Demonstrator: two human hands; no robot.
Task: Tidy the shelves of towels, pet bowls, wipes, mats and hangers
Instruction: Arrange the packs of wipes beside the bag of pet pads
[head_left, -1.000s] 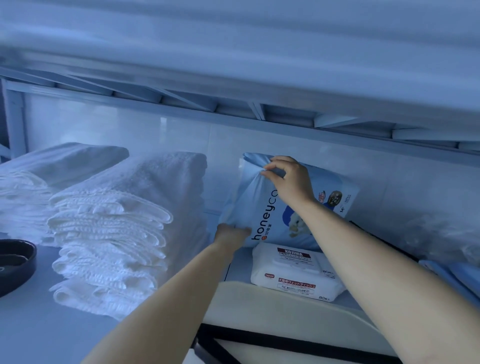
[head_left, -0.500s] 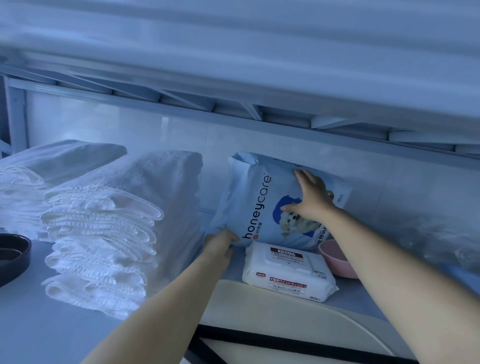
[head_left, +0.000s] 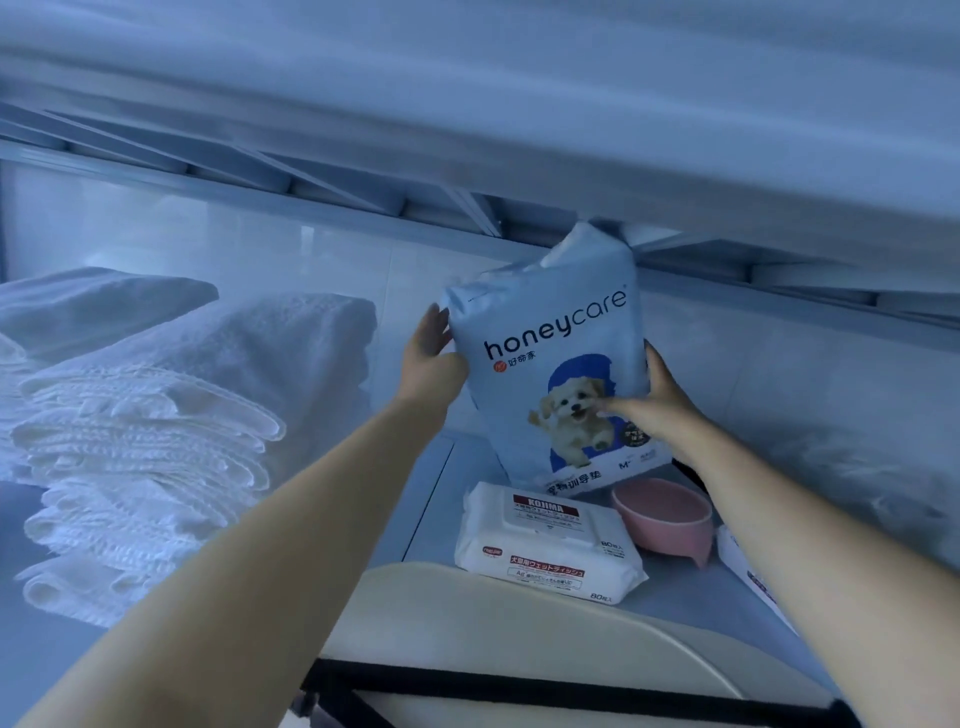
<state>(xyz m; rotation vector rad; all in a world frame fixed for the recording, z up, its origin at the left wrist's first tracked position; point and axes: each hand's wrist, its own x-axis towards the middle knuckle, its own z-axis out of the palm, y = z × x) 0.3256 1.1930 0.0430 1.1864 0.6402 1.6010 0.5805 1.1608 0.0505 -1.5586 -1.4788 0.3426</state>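
Pack of mats (head_left: 561, 364) stands between both hands at the back of the shelf (head_left: 434, 499), behind the wipes pack (head_left: 545, 540) and the pink bowl (head_left: 662, 512). Its long axis is upright and leans a little to the left. The top corner reaches just under the frame of the upper shelf (head_left: 519, 104); I cannot tell if they touch, or if the bottom already rests on the shelf.

The left hand (head_left: 434, 358) presses the left edge with rather straight fingers. The right hand (head_left: 657, 410) holds the lower right edge, with the thumb across the printed puppy and the fingers up along the side. Both hands are equally near, one on each side.

I think the next move depends on this small room above: the pack probably must go down and back, not up.

On the pack I read "honeycare", some Chinese characters and "M". The wipes pack says "KOJIMA" and "80", with Japanese text. The folded towels (head_left: 171, 426) lie well apart, on the left.
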